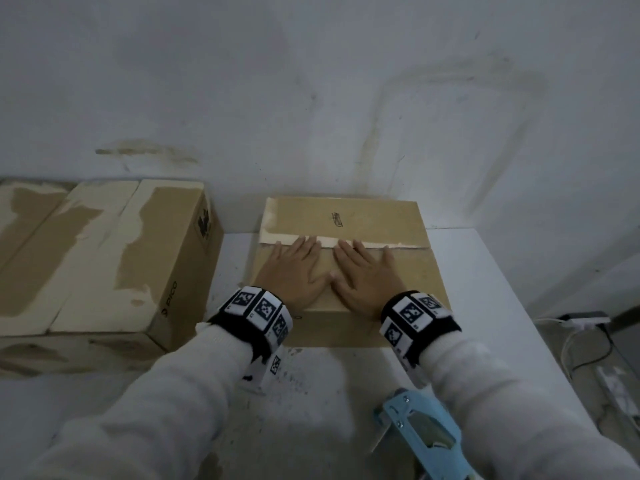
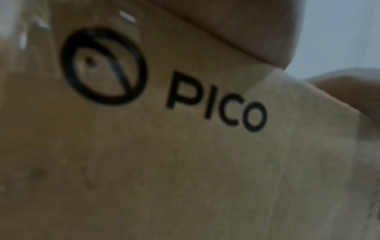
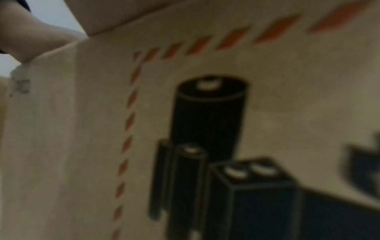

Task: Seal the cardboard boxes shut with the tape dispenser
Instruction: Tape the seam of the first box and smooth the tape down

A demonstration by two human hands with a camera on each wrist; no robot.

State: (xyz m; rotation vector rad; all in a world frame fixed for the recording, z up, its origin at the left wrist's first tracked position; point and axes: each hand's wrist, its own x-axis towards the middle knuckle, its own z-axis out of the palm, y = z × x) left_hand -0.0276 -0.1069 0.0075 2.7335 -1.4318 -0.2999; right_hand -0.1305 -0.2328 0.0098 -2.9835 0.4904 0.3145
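A brown cardboard box point(image 1: 346, 216) stands on the white table, its top flaps closed and meeting at a seam. My left hand point(image 1: 294, 268) and right hand point(image 1: 363, 271) lie flat side by side on the near flap, fingers straight and reaching the seam. A light blue tape dispenser point(image 1: 422, 431) lies on the table near me, under my right forearm. The left wrist view shows the box's front face point(image 2: 185, 146) with a PICO logo close up. In the right wrist view the front face point(image 3: 61, 129) carries a battery drawing and an orange dashed border.
A larger cardboard box point(image 1: 104, 258) with torn top paper stands at the left, close to the middle box. The white table point(image 1: 502, 289) ends at the right, where cables point(image 1: 581, 334) lie on the floor. A stained white wall rises behind.
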